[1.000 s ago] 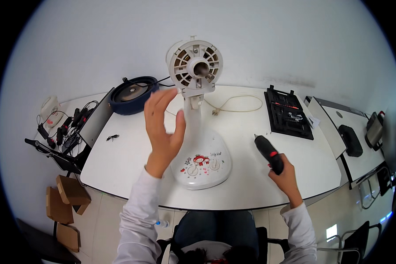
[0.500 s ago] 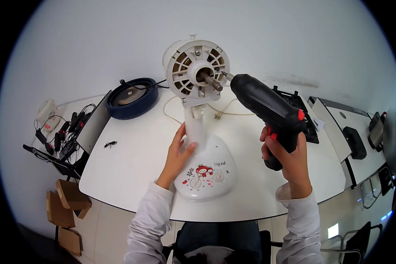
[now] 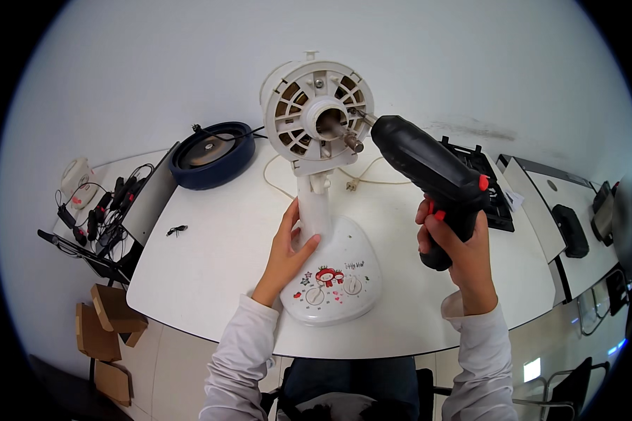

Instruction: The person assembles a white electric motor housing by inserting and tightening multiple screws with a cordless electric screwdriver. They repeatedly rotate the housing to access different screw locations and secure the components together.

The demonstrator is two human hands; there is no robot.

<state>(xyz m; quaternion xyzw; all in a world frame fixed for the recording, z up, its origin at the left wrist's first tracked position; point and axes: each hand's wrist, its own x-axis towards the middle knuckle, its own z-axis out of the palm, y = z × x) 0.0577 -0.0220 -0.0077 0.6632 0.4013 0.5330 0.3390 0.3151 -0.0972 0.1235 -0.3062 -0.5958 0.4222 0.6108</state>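
A white electric fan without blades or guard stands upright on the table, its round motor housing (image 3: 288, 126) facing me with a metal shaft (image 3: 353, 142) sticking out. Its white base (image 3: 333, 305) has two dials and a cartoon print. My left hand (image 3: 288, 245) is wrapped round the lower part of the fan's neck (image 3: 314, 207). In my right hand (image 3: 463, 252) is a black power screwdriver (image 3: 421, 158) with red buttons, gripped by its handle. Its bit (image 3: 365, 118) points left at the right side of the motor's front, apparently touching a screw there.
At the back left of the white table (image 3: 211, 281) lies a round dark blue object (image 3: 214, 179) with a metal disc. A pale cord with a plug (image 3: 352, 185) runs behind the fan. A black open case (image 3: 495, 203) sits behind the screwdriver. Cardboard boxes (image 3: 98, 337) stand on the floor at left.
The fan's motor head has shifted slightly right, with the bit still at its right side. The shaft now looks blurred and in a different position. Both hands keep their grips.
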